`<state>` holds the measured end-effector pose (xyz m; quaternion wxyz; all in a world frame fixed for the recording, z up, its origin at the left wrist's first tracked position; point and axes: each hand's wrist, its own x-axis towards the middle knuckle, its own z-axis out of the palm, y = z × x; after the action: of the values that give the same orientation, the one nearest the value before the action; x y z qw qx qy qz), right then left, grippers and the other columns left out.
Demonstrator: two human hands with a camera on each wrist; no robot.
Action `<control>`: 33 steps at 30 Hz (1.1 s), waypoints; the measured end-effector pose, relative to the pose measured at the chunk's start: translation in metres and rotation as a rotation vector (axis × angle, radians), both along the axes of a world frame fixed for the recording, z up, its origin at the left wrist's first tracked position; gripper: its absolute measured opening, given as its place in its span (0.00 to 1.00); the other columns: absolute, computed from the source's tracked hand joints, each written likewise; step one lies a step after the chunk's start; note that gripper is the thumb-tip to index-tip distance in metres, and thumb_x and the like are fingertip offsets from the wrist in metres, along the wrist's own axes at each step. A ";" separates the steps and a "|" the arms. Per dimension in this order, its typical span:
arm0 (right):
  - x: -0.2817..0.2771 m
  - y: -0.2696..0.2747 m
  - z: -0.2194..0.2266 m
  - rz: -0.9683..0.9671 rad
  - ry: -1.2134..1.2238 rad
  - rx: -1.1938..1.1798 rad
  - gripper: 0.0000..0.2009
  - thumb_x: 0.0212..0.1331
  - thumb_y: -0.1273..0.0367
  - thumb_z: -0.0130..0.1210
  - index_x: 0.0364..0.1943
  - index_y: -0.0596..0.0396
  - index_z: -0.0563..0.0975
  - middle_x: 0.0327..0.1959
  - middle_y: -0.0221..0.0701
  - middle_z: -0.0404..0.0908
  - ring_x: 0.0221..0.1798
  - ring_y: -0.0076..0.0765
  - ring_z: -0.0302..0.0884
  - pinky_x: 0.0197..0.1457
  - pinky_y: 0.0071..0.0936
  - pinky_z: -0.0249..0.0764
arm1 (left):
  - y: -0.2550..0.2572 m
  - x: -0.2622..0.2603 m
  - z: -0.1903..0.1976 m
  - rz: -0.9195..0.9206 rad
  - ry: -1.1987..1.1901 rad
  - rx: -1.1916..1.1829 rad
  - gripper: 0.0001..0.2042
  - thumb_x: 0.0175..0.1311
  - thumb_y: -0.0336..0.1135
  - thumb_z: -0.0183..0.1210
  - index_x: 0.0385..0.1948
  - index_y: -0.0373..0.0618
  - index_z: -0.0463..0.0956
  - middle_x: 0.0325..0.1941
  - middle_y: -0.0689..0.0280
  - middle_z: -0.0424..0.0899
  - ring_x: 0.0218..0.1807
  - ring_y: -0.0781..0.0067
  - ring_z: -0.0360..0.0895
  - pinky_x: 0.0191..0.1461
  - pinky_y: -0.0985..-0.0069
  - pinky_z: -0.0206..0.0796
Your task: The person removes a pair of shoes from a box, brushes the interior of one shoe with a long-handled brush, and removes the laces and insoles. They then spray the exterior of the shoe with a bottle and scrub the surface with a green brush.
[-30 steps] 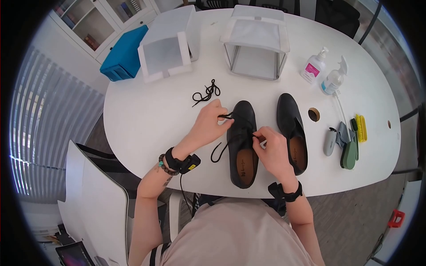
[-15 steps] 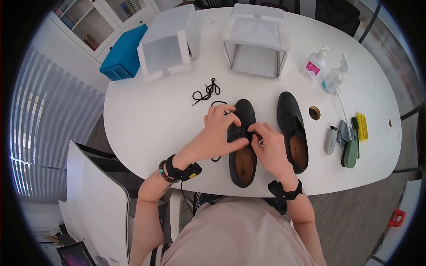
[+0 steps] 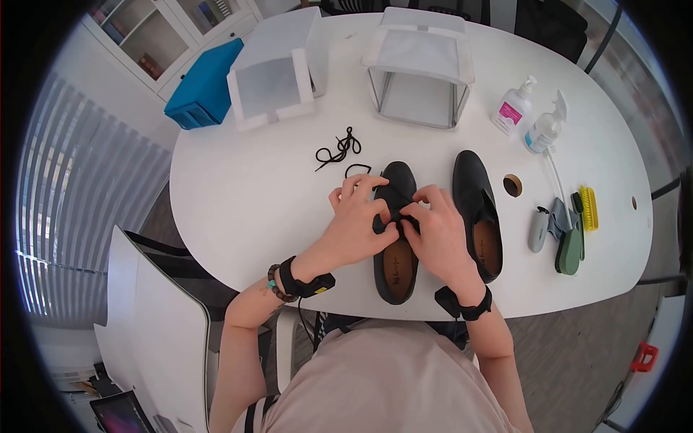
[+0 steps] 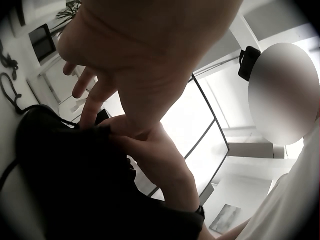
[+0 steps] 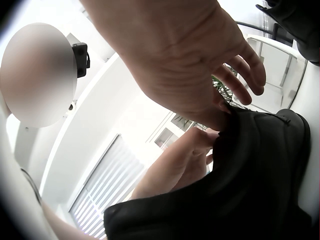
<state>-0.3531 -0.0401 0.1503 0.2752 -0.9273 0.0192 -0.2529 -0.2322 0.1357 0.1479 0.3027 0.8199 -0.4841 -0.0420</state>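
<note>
The black lace-up shoe (image 3: 398, 173) is set on the white table (image 3: 253, 187), toe away from the person, between both hands. For good work at its lacing, the upper would best be steadied and the lace (image 3: 359, 167) kept untwisted. Its throat appears pinched by the right hand's (image 3: 442, 238) thumb and forefinger; the left hand's (image 3: 352, 229) fingers are bent and spread against it, any grip on the lace untellable. Smooth dark uppers and a lettered brown insole (image 3: 395, 270) are seen. A matching shoe (image 3: 471, 180) is placed alongside.
</note>
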 end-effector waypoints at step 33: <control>0.007 -0.010 -0.029 0.163 0.059 0.460 0.13 0.60 0.73 0.73 0.48 0.56 0.84 0.66 0.40 0.75 0.71 0.52 0.68 0.73 0.48 0.71 | -0.020 0.027 0.021 -0.115 0.570 -0.075 0.06 0.71 0.37 0.70 0.42 0.47 0.87 0.48 0.68 0.86 0.54 0.69 0.80 0.58 0.69 0.68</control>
<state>-0.3457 -0.0500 0.1211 0.4979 -0.8458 0.0092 -0.1915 -0.2048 0.1154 0.1688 0.4538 0.7346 -0.4263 -0.2697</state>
